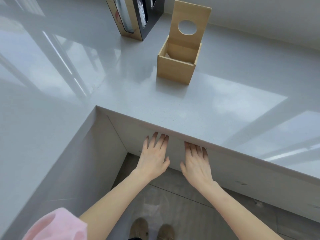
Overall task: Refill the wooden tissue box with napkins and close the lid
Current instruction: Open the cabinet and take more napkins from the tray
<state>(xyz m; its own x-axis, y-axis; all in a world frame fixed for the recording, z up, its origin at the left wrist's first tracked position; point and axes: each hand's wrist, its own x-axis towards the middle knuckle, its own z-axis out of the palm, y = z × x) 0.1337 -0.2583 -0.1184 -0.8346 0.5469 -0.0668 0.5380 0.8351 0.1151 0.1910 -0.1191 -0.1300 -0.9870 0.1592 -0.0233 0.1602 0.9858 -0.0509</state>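
A light wooden tissue box (174, 69) stands on the grey counter (207, 108), a little back from its front edge. Its hinged lid (189, 26), with a round hole, stands upright at the back, so the box is open. Something pale shows low inside; I cannot tell what it is. No loose napkins are in view. My left hand (154, 156) and my right hand (197, 161) are below the counter's front edge, palms down, fingers spread, fingertips hidden under the overhang. Both hold nothing.
A black and wood dispenser (136, 16) with stacked clear lids stands at the back left of the box. The counter wraps around in an L to my left (43, 101). White cabinet fronts (242, 172) sit under the counter. My shoes stand on the wood floor.
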